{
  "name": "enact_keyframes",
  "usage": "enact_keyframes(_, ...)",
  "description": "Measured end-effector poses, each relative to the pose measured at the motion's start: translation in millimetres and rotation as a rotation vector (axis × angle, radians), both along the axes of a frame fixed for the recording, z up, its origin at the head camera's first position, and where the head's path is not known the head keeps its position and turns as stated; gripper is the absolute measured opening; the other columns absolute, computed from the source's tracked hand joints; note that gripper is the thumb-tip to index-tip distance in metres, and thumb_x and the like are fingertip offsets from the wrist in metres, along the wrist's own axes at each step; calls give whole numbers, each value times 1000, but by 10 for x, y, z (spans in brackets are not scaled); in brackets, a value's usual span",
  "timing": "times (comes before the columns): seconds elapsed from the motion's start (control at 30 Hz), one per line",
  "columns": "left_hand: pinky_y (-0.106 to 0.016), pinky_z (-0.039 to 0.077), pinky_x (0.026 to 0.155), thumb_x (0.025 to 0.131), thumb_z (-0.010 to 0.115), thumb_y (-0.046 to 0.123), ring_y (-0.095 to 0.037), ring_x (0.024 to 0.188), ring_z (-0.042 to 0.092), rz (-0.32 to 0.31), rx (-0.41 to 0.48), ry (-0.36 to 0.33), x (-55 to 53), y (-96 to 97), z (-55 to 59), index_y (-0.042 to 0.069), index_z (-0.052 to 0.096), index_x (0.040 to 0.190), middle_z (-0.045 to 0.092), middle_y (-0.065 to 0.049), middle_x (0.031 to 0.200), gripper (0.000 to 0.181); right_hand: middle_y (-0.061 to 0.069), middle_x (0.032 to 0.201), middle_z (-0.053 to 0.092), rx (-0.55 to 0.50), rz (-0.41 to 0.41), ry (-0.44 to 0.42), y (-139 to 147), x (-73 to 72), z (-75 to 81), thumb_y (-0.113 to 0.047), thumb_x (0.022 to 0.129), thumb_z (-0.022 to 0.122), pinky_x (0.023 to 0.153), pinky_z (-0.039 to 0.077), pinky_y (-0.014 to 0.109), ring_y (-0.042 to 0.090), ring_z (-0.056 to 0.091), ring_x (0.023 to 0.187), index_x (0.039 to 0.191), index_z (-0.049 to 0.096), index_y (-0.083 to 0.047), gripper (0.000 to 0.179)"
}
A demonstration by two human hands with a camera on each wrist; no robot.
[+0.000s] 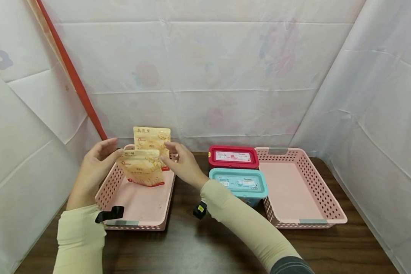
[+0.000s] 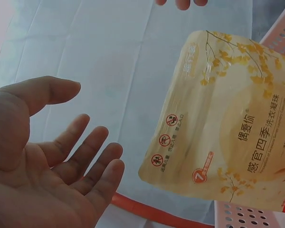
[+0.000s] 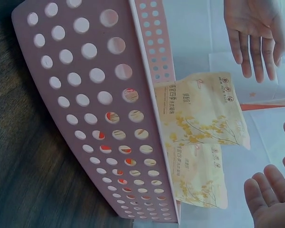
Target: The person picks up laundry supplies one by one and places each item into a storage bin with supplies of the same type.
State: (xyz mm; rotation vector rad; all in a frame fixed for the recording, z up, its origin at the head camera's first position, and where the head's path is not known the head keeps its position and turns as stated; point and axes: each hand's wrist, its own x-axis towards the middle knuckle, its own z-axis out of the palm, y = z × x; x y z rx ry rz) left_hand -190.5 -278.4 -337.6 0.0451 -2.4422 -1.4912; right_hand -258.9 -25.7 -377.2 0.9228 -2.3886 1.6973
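Two yellow laundry-pod pouches stand in the left pink basket, a front pouch and a rear pouch partly behind it. My left hand hovers at the left of the front pouch with fingers spread. In the left wrist view a gap shows between that hand and the printed pouch. On the other side is my right hand, fingers loosely extended beside the pouches' right edges. The right wrist view shows both pouches apart from the right hand, which pinches nothing.
A lidded red box stands behind a lidded light-blue box, right of my right hand. Beyond them lies another pink basket on the dark wooden table. White cloth hangs behind and at both sides.
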Motion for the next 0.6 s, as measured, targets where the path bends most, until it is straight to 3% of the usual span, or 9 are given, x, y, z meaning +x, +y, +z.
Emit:
enact_keyframes(0.17, -8, 42, 83, 102, 60, 34, -13, 118, 47, -29, 19, 23, 14, 34, -16, 7, 40, 153, 48, -8, 137, 61, 3, 125, 57, -3, -1, 4, 33, 2, -9, -25, 98, 68, 94, 53, 36, 10, 55, 107, 144, 52, -8, 52)
enact_keyframes(0.33, -9, 44, 82, 102, 61, 32, -10, 113, 47, -48, 38, 46, 31, 103, -23, 6, 42, 151, 50, -1, 128, 58, 1, 127, 58, 13, -4, 22, 87, 5, -13, -27, 98, 68, 93, 52, 32, 9, 55, 113, 142, 53, -11, 49)
enact_keyframes(0.6, -12, 43, 88, 101, 61, 36, -18, 124, 46, -77, 9, 41, 28, 265, -16, 6, 45, 148, 50, -11, 138, 58, -1, 123, 60, 18, -20, 30, 215, 7, -28, -24, 98, 69, 89, 51, 23, 14, 58, 109, 136, 57, -12, 41)
